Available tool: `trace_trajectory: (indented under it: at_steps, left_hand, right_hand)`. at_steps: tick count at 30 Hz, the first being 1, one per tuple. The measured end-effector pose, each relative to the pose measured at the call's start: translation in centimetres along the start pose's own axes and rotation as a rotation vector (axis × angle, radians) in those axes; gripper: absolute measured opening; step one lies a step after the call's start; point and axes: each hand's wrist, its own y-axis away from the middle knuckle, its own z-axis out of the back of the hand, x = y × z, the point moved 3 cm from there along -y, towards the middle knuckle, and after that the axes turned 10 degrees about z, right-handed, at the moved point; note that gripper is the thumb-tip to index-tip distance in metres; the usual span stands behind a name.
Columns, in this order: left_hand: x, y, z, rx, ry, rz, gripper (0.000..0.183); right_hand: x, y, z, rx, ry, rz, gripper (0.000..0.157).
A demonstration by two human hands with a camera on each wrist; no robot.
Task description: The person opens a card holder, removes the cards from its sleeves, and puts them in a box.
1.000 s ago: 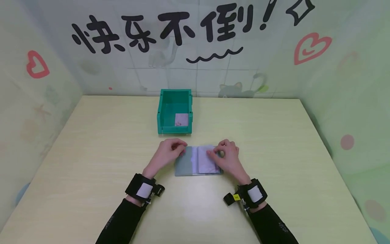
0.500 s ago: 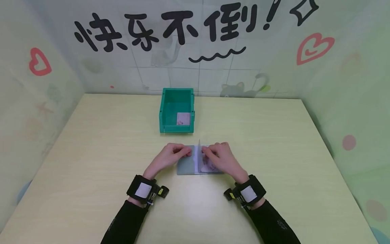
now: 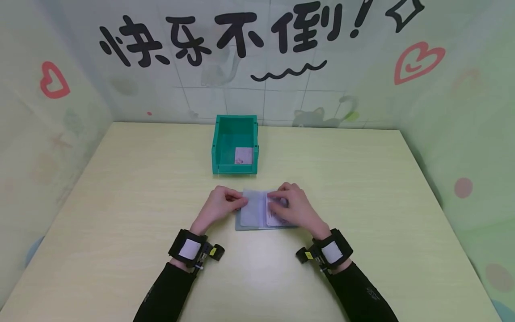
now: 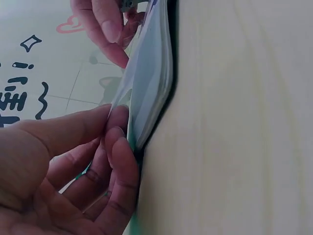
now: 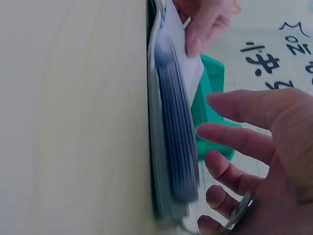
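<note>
A small card album (image 3: 253, 210) lies spread on the table, its grey-blue cover under clear plastic sleeve pages. My left hand (image 3: 222, 203) pinches the edge of a clear sleeve (image 4: 124, 90) between thumb and fingers at the album's left side. Over the right half hovers my right hand (image 3: 295, 206), fingers apart and holding nothing. In the right wrist view its thumb and fingertips stand just off the stacked sleeve pages (image 5: 178, 132). A pinkish patterned page or card (image 3: 274, 218) shows partly beneath that hand.
Behind the album stands a green plastic bin (image 3: 234, 169) with a small pinkish card (image 3: 243, 155) in its front right corner. The pale wooden table (image 3: 120, 201) meets a printed backdrop (image 3: 193, 98) at the back and sides.
A sleeve page has turned over from right to left, standing upright half a second ago and now lying on the left side. My left hand took its edge; my right hand let go.
</note>
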Motion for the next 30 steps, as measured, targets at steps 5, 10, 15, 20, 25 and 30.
trace_trajectory:
  at_steps: [5, 10, 15, 20, 25, 30]
  left_hand:
    - [-0.5, 0.3, -0.1, -0.059, -0.047, 0.050, 0.019]
    - [-1.0, 0.6, -0.2, -0.123, -0.113, 0.073, 0.022]
    - [-2.2, 1.1, -0.6, -0.177, -0.172, 0.060, 0.031]
    - [-3.8, 1.2, -2.1, -0.142, -0.216, -0.033, 0.016]
    - [-4.7, 0.9, -3.6, -0.075, -0.240, -0.053, 0.017]
    - [-4.8, 0.4, -4.3, -0.019, -0.197, -0.027, 0.018]
  right_hand:
    - [-1.5, 1.3, 1.1, 0.042, -0.028, -0.089, 0.052]
    - [-2.8, 2.0, 1.2, 0.092, -0.085, -0.145, 0.065]
    - [-3.6, 2.4, 0.9, 0.078, -0.152, -0.166, 0.068]
    - [-3.7, 2.5, 0.7, 0.056, -0.145, -0.155, 0.069]
    - [-3.7, 2.5, 0.6, 0.039, -0.126, -0.136, 0.068]
    - [-3.8, 2.7, 0.6, 0.035, -0.129, -0.132, 0.067]
